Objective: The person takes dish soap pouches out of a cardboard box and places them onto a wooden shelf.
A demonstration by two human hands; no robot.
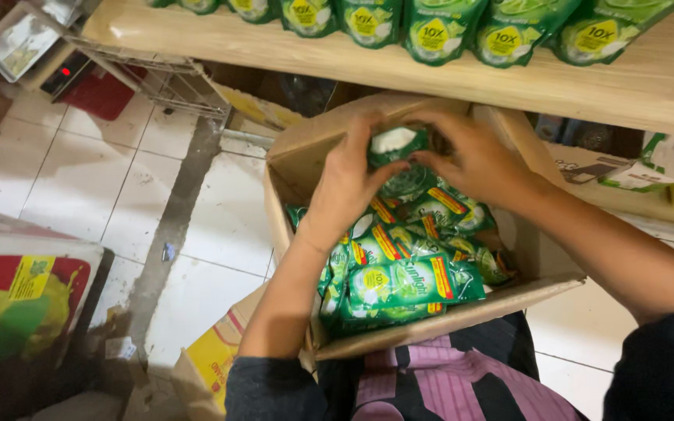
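Note:
An open cardboard box point(290, 164) rests on my lap, filled with several green refill pouches point(403, 284) that carry red and yellow labels. My left hand point(345, 183) and my right hand point(477, 156) both close around one green pouch point(395, 144) with a white patch, held just above the pile at the box's far end. My fingers cover most of that pouch.
A wooden shelf point(352, 58) runs above the box, with a row of green pouches point(438, 27) standing on it. White floor tiles point(95, 179) lie to the left. A red and yellow carton point(21, 296) sits at the lower left, another yellow box point(212, 355) by my knee.

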